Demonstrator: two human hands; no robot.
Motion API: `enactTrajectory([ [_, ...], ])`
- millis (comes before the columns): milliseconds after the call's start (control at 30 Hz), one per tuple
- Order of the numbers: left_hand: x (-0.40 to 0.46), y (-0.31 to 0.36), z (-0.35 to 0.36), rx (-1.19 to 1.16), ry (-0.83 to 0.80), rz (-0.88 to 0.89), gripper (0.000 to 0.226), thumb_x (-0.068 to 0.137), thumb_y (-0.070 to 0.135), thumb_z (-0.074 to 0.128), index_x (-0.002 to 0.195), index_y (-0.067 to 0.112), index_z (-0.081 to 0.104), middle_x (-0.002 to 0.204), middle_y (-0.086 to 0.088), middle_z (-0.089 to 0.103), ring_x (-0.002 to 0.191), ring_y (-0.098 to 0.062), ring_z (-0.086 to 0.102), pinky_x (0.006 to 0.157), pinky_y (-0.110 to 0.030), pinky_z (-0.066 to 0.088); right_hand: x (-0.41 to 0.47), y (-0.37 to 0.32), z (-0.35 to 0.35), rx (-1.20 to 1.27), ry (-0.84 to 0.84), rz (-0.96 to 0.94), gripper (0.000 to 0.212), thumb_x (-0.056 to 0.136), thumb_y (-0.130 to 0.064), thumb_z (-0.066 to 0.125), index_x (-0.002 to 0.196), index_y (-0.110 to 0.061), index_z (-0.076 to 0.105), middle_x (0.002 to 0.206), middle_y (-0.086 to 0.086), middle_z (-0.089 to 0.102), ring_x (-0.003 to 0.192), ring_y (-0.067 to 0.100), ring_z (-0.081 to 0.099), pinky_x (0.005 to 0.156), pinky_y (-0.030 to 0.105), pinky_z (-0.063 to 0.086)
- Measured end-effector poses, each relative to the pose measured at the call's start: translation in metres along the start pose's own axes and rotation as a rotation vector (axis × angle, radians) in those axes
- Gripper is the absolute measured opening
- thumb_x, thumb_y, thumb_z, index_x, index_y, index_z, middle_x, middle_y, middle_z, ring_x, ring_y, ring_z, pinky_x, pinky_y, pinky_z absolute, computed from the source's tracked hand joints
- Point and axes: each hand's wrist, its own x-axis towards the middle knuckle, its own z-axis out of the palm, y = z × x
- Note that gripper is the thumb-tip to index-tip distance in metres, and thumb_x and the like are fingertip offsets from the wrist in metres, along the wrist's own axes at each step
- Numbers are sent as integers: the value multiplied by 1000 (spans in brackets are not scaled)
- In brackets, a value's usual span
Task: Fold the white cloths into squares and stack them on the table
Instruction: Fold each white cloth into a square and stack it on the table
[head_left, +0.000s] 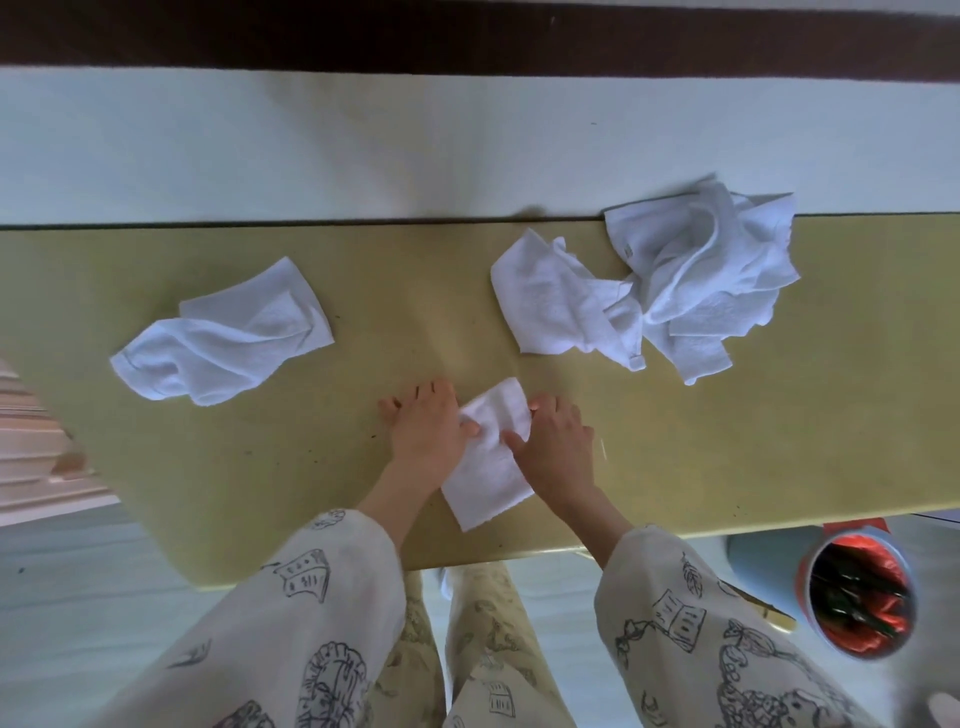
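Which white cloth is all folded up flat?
The narrow cloth between the left hand and right hand: it lies flat and folded, while the others sit crumpled farther back.

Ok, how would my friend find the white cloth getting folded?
Look at the long yellow-green table. At the middle of its near edge lies a small white folded cloth. It alone is flat and neat: the rumpled white cloth at left and the white cloth heap at far right are messy.

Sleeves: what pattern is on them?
The sleeves are cream with black line drawings, such as books and leaves. The head view shows them best.
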Motion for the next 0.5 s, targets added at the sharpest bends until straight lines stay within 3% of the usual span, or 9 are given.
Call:
enactTrajectory([
  [200, -7, -3, -7, 131, -146, 91, 30, 90, 39, 49, 106, 14, 55, 113, -5, 51, 106, -23, 49, 95, -39, 30, -4, -5, 2, -70, -66, -14, 34, 90, -33, 50, 118, -14, 47, 115, 2, 52, 109, 21, 46, 85, 34, 34],
  [367, -14, -19, -18, -479, -424, 13, 36, 87, 33, 59, 114, 11, 49, 104, -1, 57, 91, -17, 55, 74, -26, 42, -11, -8, 1, 78, -146, 9, 42, 86, -31, 57, 123, -17, 43, 120, -1, 49, 116, 20, 44, 91, 35, 35],
  [500, -30, -26, -30, -561, -410, 204, 34, 90, 36, 52, 118, 16, 53, 84, 9, 53, 73, -9, 49, 61, -19, 35, -4, -12, -3, 254, -363, 12, 62, 77, -30, 71, 129, -15, 41, 122, 3, 51, 117, 22, 46, 94, 36, 41],
])
